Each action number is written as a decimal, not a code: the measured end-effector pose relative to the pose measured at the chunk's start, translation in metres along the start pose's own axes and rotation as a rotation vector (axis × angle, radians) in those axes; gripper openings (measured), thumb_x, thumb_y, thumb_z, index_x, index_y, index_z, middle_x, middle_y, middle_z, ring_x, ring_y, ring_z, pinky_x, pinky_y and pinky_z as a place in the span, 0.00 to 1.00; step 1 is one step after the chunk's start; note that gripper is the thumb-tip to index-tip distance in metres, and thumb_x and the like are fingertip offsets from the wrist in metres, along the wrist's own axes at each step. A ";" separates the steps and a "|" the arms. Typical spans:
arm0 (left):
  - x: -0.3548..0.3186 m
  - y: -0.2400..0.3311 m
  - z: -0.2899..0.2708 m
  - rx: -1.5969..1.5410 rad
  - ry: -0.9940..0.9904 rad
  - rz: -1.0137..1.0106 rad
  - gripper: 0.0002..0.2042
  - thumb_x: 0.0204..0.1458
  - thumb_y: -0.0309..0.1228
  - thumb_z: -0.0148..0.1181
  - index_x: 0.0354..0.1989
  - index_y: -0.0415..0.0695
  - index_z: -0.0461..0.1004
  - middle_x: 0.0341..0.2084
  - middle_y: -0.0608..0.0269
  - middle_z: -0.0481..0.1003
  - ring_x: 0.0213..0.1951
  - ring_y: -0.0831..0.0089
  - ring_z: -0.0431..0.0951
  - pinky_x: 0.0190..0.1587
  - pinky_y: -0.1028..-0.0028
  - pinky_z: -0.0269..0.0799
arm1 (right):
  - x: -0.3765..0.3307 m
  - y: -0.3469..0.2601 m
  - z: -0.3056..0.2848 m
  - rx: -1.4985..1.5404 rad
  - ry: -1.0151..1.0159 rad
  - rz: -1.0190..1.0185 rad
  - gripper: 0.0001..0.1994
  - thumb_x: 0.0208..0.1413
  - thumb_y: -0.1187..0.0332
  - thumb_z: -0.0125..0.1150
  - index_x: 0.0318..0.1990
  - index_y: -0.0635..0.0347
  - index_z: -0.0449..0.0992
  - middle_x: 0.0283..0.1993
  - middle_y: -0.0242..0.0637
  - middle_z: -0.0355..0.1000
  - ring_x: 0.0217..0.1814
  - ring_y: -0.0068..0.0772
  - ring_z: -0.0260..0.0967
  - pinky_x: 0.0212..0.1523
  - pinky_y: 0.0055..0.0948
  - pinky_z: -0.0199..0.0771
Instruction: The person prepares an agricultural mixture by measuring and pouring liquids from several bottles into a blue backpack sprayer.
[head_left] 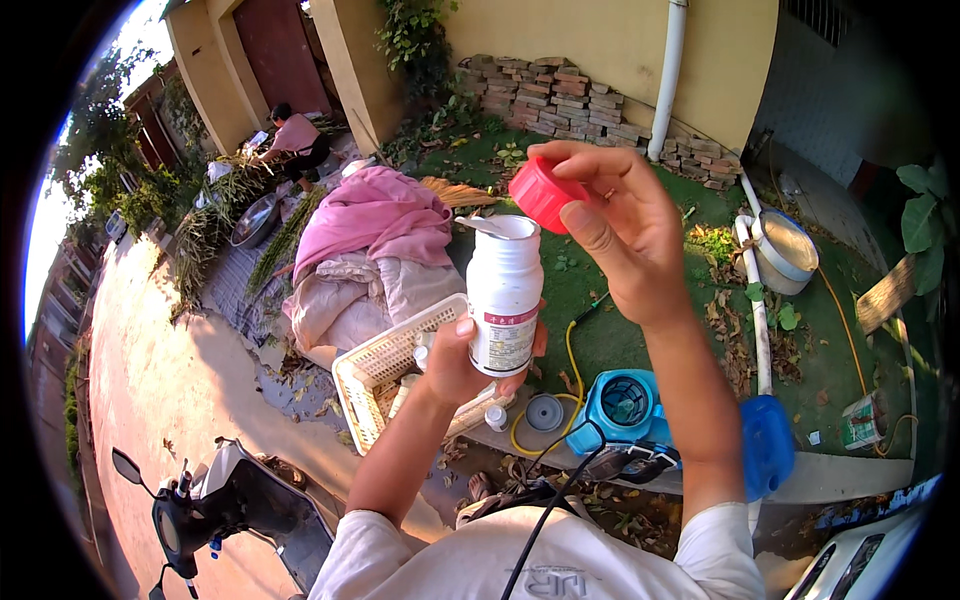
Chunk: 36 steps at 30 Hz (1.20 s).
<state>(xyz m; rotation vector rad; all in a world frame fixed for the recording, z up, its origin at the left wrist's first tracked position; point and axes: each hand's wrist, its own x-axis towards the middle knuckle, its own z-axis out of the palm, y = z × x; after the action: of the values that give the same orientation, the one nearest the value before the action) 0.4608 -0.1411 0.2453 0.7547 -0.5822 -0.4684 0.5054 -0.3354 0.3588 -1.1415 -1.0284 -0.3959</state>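
My left hand (462, 365) is wrapped round the lower part of a white plastic bottle (503, 272) with a printed label, held upright in front of me. The bottle's mouth is uncovered, and a torn pale seal flap (485, 227) sticks out at its left rim. Just above and to the right, my right hand (625, 220) pinches a red screw cap (546, 194) between thumb and fingers, apart from the bottle. Below the bottle, a cream plastic basket (375, 375) holds several small containers, partly hidden by my left forearm.
A blue sprayer tank (622, 402) with an open top stands below my right hand, beside a round grey lid (544, 412) and a yellow hose (577, 365). A scooter (230, 510) is at lower left. Pink cloth (375, 220) lies heaped ahead; another person (295, 140) crouches beyond it.
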 end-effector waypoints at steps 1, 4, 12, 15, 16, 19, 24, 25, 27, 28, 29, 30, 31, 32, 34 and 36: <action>-0.002 -0.002 -0.002 0.013 0.038 -0.004 0.41 0.50 0.59 0.59 0.63 0.37 0.62 0.36 0.46 0.75 0.18 0.65 0.77 0.16 0.72 0.73 | 0.000 -0.002 0.001 -0.156 -0.120 -0.145 0.16 0.59 0.65 0.69 0.50 0.61 0.74 0.58 0.47 0.74 0.59 0.39 0.73 0.59 0.38 0.73; -0.005 -0.004 0.001 0.073 0.145 0.008 0.40 0.49 0.59 0.62 0.61 0.39 0.62 0.36 0.50 0.76 0.19 0.67 0.78 0.18 0.73 0.74 | 0.001 -0.018 0.004 -0.468 -0.360 -0.427 0.18 0.55 0.62 0.71 0.49 0.60 0.75 0.56 0.50 0.74 0.58 0.45 0.74 0.58 0.42 0.73; -0.013 -0.008 -0.012 0.289 0.207 0.056 0.42 0.50 0.53 0.65 0.67 0.39 0.59 0.39 0.54 0.76 0.27 0.72 0.79 0.24 0.75 0.75 | 0.002 -0.028 0.008 -0.537 -0.355 -0.390 0.16 0.51 0.65 0.73 0.46 0.55 0.77 0.53 0.44 0.77 0.53 0.46 0.76 0.55 0.41 0.75; -0.016 -0.015 -0.018 0.399 0.346 0.059 0.39 0.53 0.48 0.63 0.70 0.41 0.57 0.40 0.56 0.76 0.28 0.73 0.79 0.26 0.74 0.75 | -0.009 -0.031 0.027 -0.668 -0.538 -0.577 0.15 0.51 0.61 0.73 0.44 0.55 0.78 0.51 0.45 0.78 0.50 0.49 0.77 0.47 0.40 0.79; -0.016 -0.016 -0.019 0.420 0.343 0.038 0.38 0.53 0.47 0.62 0.70 0.42 0.56 0.41 0.56 0.76 0.29 0.73 0.79 0.26 0.74 0.75 | -0.012 -0.031 0.030 -0.711 -0.574 -0.576 0.15 0.50 0.61 0.74 0.43 0.55 0.79 0.51 0.45 0.79 0.49 0.48 0.77 0.46 0.40 0.79; -0.021 -0.017 -0.020 0.346 0.258 0.028 0.37 0.54 0.45 0.62 0.70 0.43 0.57 0.42 0.57 0.75 0.27 0.74 0.78 0.25 0.75 0.75 | -0.010 -0.026 0.026 -0.765 -0.547 -0.479 0.15 0.46 0.65 0.74 0.41 0.56 0.79 0.51 0.43 0.78 0.49 0.45 0.77 0.49 0.39 0.79; -0.022 -0.016 -0.014 0.335 0.272 -0.023 0.44 0.43 0.58 0.68 0.62 0.38 0.62 0.37 0.50 0.77 0.24 0.70 0.79 0.22 0.74 0.76 | -0.009 -0.004 -0.001 -0.499 -0.344 -0.098 0.14 0.51 0.66 0.73 0.43 0.59 0.80 0.53 0.45 0.78 0.53 0.46 0.77 0.56 0.40 0.75; -0.022 -0.017 -0.015 0.338 0.269 -0.015 0.45 0.43 0.59 0.68 0.62 0.38 0.62 0.37 0.50 0.77 0.24 0.70 0.79 0.22 0.74 0.76 | -0.013 0.000 -0.005 -0.374 -0.362 0.056 0.18 0.57 0.59 0.71 0.46 0.64 0.78 0.57 0.52 0.75 0.59 0.43 0.73 0.62 0.41 0.69; -0.022 -0.020 -0.017 0.341 0.267 0.004 0.45 0.43 0.59 0.68 0.62 0.37 0.61 0.37 0.50 0.77 0.24 0.71 0.78 0.22 0.74 0.76 | -0.020 0.009 -0.003 -0.179 -0.297 0.186 0.18 0.58 0.60 0.70 0.48 0.65 0.77 0.58 0.54 0.74 0.60 0.43 0.72 0.62 0.43 0.69; -0.021 -0.021 -0.017 0.340 0.264 0.015 0.45 0.43 0.59 0.68 0.62 0.37 0.61 0.36 0.51 0.77 0.24 0.71 0.78 0.22 0.75 0.76 | -0.022 0.011 -0.004 -0.086 -0.263 0.249 0.18 0.59 0.60 0.69 0.49 0.65 0.76 0.58 0.55 0.74 0.60 0.43 0.72 0.63 0.43 0.69; -0.020 -0.023 -0.017 0.338 0.261 0.027 0.46 0.43 0.59 0.68 0.62 0.36 0.61 0.36 0.51 0.78 0.24 0.71 0.78 0.22 0.75 0.76 | -0.023 0.011 -0.005 -0.053 -0.259 0.267 0.17 0.59 0.62 0.69 0.49 0.65 0.77 0.58 0.53 0.74 0.60 0.41 0.72 0.63 0.42 0.69; -0.019 -0.024 -0.018 0.335 0.253 0.024 0.46 0.42 0.59 0.68 0.62 0.36 0.61 0.36 0.51 0.78 0.24 0.72 0.78 0.22 0.75 0.76 | -0.024 0.011 -0.008 -0.020 -0.255 0.286 0.17 0.59 0.64 0.69 0.50 0.64 0.77 0.58 0.51 0.74 0.61 0.40 0.72 0.64 0.41 0.68; -0.021 -0.025 -0.019 0.336 0.259 0.022 0.46 0.42 0.59 0.68 0.62 0.36 0.61 0.36 0.52 0.78 0.24 0.72 0.79 0.22 0.75 0.75 | -0.026 0.014 -0.007 0.026 -0.255 0.305 0.16 0.59 0.65 0.69 0.50 0.64 0.77 0.58 0.49 0.74 0.61 0.38 0.71 0.64 0.40 0.68; -0.022 -0.026 -0.020 0.336 0.264 0.020 0.46 0.42 0.59 0.68 0.62 0.36 0.61 0.36 0.52 0.78 0.24 0.72 0.79 0.22 0.76 0.75 | -0.026 0.015 -0.007 0.016 -0.266 0.285 0.16 0.59 0.66 0.69 0.50 0.64 0.78 0.58 0.49 0.74 0.61 0.39 0.72 0.64 0.40 0.68; -0.025 -0.028 -0.024 0.360 0.271 0.026 0.46 0.42 0.60 0.68 0.62 0.36 0.62 0.36 0.52 0.78 0.24 0.73 0.79 0.22 0.76 0.75 | -0.026 0.016 -0.009 -0.015 -0.286 0.245 0.15 0.59 0.67 0.69 0.50 0.65 0.78 0.58 0.50 0.75 0.61 0.39 0.72 0.64 0.41 0.69; -0.025 -0.029 -0.025 0.357 0.263 0.022 0.46 0.42 0.60 0.68 0.61 0.35 0.63 0.36 0.53 0.78 0.24 0.73 0.79 0.21 0.76 0.75 | -0.025 0.014 -0.011 -0.063 -0.305 0.227 0.15 0.58 0.67 0.69 0.49 0.65 0.78 0.59 0.50 0.74 0.62 0.40 0.72 0.64 0.41 0.69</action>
<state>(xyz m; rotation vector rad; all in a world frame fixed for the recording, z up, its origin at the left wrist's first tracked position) 0.4529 -0.1325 0.2012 1.1298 -0.4299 -0.2396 0.5078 -0.3447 0.3298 -1.3875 -1.1400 -0.0740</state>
